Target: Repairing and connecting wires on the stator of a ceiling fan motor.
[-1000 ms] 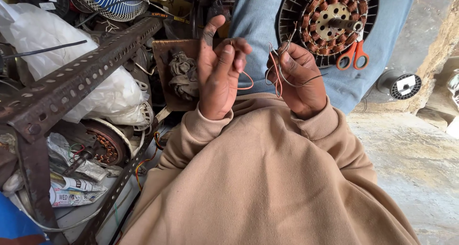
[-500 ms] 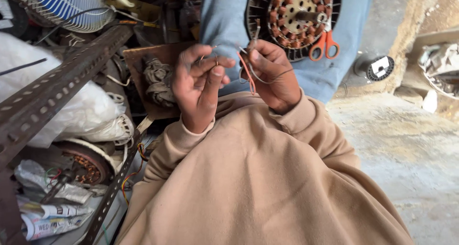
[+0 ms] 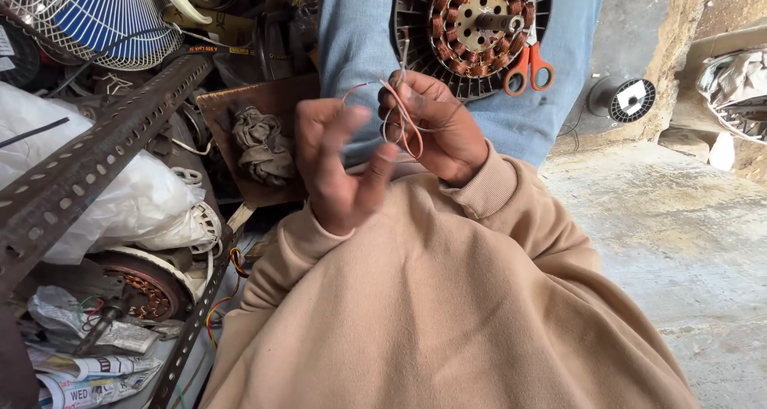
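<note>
Wire strands (image 3: 403,117), thin and reddish, are looping over the person's lap in the head view, pinched in the right hand (image 3: 435,125) just below the fan motor stator (image 3: 479,21) resting on the blue-clad knees. Half a second ago the left hand (image 3: 339,165) was also fingering the wire; now it is drawing away, fingers spread and blurred, holding nothing. The right fingers are clenching the loop. Orange scissors (image 3: 529,64) are lying beside the stator.
</note>
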